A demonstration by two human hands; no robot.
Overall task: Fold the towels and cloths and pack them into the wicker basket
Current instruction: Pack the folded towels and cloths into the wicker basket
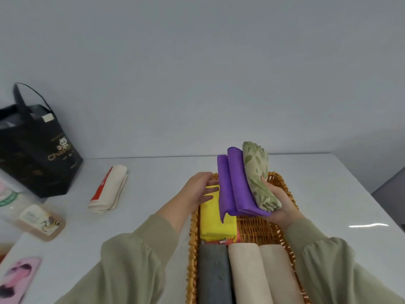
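Two hands work over the far end of a long woven wicker basket (193, 227). The right hand (282, 207) cradles a bundle from beneath, palm up, with its fingers curled under two purple folded cloths (234, 185) and its thumb against a green leaf-printed rolled cloth (257, 174) that lies on the right of them. The bundle is lifted above the basket and tilts up and away from the person. The left hand (200, 189) is open. Its straight fingers reach across to touch the left side of the purple cloths, just above a yellow folded cloth (215, 222).

That yellow cloth lies flat in the basket's far left part, on top of an orange cloth (231, 240) of which only an edge shows. To its right the woven bottom is bare. Nearer the person, three rolls lie side by side across the basket: a dark grey rolled towel (214, 275) on the left, then two beige rolled towels (247, 273) (278, 273).

The basket stands on a white glossy table (153, 181). Well to its left lies a cream folded cloth with a red band (109, 189), and beyond that stands a black paper bag with gold lettering (37, 154). Some plastic-wrapped packages (41, 222) lie at the left edge.
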